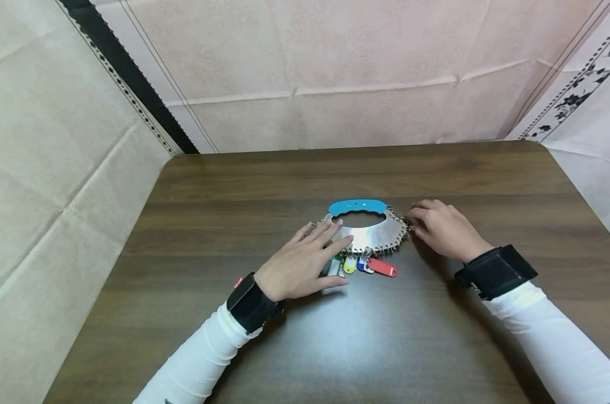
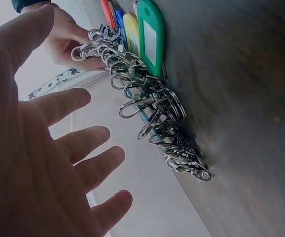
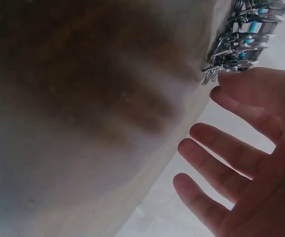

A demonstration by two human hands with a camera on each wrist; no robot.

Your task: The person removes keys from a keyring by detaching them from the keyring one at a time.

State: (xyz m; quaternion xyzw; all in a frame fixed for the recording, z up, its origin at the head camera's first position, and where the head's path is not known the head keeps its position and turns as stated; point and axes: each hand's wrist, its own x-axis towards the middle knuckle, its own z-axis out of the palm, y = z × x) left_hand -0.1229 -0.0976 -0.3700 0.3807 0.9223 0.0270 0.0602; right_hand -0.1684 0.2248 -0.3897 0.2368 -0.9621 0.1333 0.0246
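A silver metal key holder plate (image 1: 370, 234) with a blue grip (image 1: 357, 206) lies on the wooden table. Small metal snap hooks (image 2: 132, 74) line its curved edge. From its near side hang a green key tag (image 2: 152, 37), a yellow tag (image 1: 350, 264), a blue tag (image 1: 362, 265) and a red tag (image 1: 383, 267). My left hand (image 1: 305, 258) hovers at the plate's left side, fingers spread, holding nothing. At the right end, my right hand (image 1: 441, 227) has thumb and forefinger together on an end snap hook (image 3: 212, 73); the other fingers extend loosely.
The brown wooden table (image 1: 224, 191) spreads out around the key holder. Pale patterned cloth (image 1: 335, 67) hangs beyond its back edge, and similar cloth hangs at both sides. A black band (image 1: 496, 272) wraps each wrist.
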